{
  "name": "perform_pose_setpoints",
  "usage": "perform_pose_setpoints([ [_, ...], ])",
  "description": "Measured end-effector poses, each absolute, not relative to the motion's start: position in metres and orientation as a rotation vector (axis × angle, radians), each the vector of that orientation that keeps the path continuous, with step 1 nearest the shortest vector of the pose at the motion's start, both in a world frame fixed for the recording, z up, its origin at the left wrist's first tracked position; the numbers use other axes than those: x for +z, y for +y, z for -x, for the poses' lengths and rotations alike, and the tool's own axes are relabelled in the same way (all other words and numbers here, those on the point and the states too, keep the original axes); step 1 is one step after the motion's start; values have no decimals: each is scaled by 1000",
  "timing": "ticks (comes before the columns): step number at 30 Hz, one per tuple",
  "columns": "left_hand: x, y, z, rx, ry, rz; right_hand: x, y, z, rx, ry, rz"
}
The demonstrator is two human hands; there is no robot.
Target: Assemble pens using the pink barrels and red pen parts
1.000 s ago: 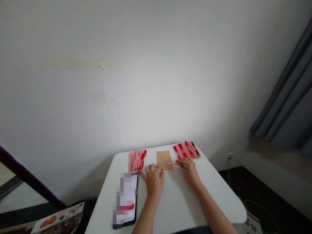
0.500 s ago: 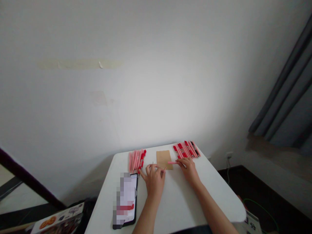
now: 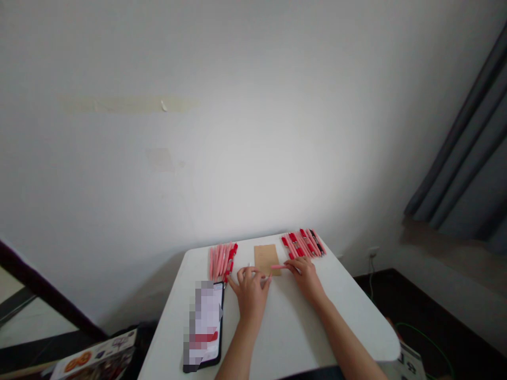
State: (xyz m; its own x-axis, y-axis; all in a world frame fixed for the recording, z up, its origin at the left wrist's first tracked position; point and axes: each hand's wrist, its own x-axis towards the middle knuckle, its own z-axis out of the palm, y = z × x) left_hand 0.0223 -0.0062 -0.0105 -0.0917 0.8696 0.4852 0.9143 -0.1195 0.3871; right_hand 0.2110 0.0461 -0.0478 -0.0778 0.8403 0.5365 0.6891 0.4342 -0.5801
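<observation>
The pink pen (image 3: 278,266) lies level just above the surface (image 3: 293,327), pinched at its far end by the fingers of my right hand (image 3: 307,277). The fingers of my left hand (image 3: 251,293) curl together at its near tip; I cannot tell whether they grip it. Under the pen, just beyond my fingers, lies a brown card (image 3: 265,254). A row of pink pens (image 3: 221,260) lies beyond my left fingers, red and pink pens (image 3: 303,243) beyond my right, and a phone (image 3: 206,327) left of my left hand.

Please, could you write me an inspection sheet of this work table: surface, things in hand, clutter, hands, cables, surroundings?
Surface: white table, against a white wall.
Things in hand: pink pen at the brown card's right edge; left pen row and right pen row behind.
Clutter: phone at the table's left edge.
Hands: right hand pinches the pink pen; left hand beside it, grip unclear.
Cables: green cable on the floor, right.
Surroundings: grey curtain right; printed box on floor left.
</observation>
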Motion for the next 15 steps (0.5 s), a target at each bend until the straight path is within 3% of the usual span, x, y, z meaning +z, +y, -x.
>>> perform_pose_setpoints([
  [15,-16,-3,-20,-939,-2020,2013,-44,43,-209,208,-1859,1302],
])
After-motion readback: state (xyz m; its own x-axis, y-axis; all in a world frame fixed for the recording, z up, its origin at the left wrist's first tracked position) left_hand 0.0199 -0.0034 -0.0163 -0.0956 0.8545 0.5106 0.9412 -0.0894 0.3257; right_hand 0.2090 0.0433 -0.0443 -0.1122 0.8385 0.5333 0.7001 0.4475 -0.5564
